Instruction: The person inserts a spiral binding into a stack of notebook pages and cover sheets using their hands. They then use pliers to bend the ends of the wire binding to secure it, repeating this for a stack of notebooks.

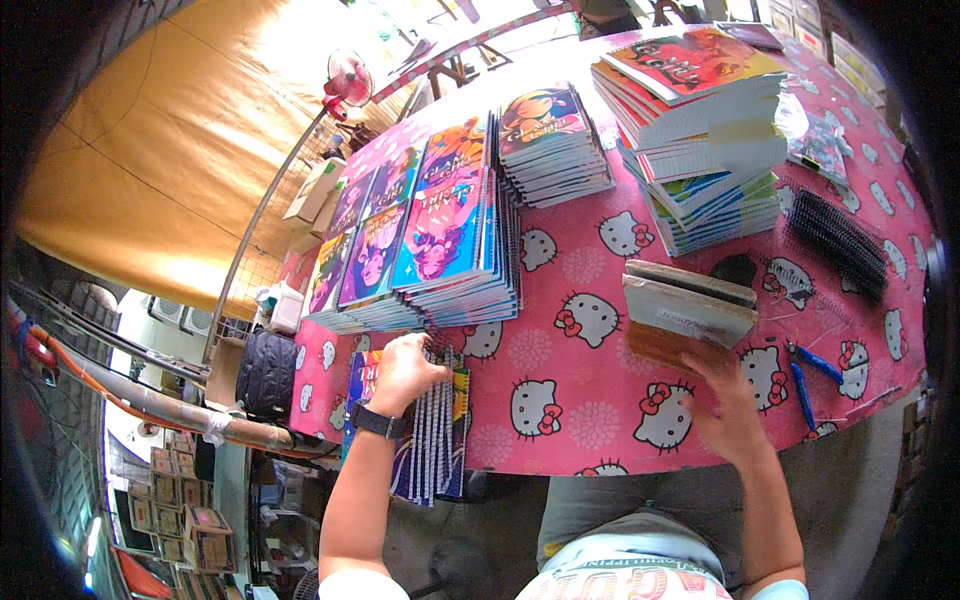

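At the table's near left edge, my left hand [405, 372] is closed over the top of a bunch of spiral notebooks [432, 440]. They stand on edge, white coils showing, and hang partly past the table edge. A dark band circles that wrist. My right hand [722, 405], slightly blurred, is at the near side of a wooden block [690, 305], with thumb and fingers apart. Whether its fingertips touch the block I cannot tell. Blue-handled pliers [805, 385] lie to the right of that hand.
Neat stacks of colourful notebooks [440, 230] fill the table's left side, with another stack [548, 140] behind. A tall fanned pile of notebooks [700, 140] rises at the back right. Black binding coils [835, 240] lie beside it on the pink patterned tablecloth [590, 380]. A fan [348, 78] stands beyond.
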The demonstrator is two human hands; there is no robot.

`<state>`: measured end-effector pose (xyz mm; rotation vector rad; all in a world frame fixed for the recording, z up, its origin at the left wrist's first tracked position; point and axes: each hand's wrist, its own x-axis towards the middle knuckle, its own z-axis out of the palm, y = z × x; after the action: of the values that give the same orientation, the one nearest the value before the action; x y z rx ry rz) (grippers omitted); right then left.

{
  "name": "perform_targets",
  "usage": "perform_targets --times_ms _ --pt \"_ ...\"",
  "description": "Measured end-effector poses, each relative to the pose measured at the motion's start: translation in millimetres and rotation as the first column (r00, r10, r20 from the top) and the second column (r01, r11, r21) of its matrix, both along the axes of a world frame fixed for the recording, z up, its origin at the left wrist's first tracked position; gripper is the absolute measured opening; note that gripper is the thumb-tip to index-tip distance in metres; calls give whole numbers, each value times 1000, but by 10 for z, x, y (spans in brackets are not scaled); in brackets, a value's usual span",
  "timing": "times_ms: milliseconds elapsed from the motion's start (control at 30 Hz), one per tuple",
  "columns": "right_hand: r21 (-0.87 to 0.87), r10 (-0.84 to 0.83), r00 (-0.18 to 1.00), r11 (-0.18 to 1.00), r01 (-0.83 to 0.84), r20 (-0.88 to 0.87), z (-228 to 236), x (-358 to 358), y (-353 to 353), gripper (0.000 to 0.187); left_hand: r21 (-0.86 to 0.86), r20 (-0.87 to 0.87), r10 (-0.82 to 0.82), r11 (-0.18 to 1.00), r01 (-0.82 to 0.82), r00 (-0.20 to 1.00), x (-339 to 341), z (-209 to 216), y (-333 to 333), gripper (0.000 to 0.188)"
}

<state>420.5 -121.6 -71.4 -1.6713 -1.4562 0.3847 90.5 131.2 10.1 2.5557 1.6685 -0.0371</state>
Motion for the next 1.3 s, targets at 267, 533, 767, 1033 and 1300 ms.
perform_targets --times_ms 267,533,767,1033,1300 --pt "-378 -215 822 807 453 528 -106 985 -1063 107 -23 -135 -3 1000 0 991 229 55 90 75" --pt "-320 -364 808 782 535 462 -329 1165 -944 68 -66 25 -188 980 189 982 34 -76 414 40" --pt "139 -13 539 961 240 -842 73 1062 -906 47 -578 218 -118 784 226 969 25 22 784 37" --pt "-51 441 896 897 -439 52 470 -745 1174 44 -617 190 -47 771 157 981 -16 -65 889 34" --pt "-21 292 788 942 -335 542 5 -1340 2100 45 -628 333 -22 741 239 943 -119 -247 964 34"
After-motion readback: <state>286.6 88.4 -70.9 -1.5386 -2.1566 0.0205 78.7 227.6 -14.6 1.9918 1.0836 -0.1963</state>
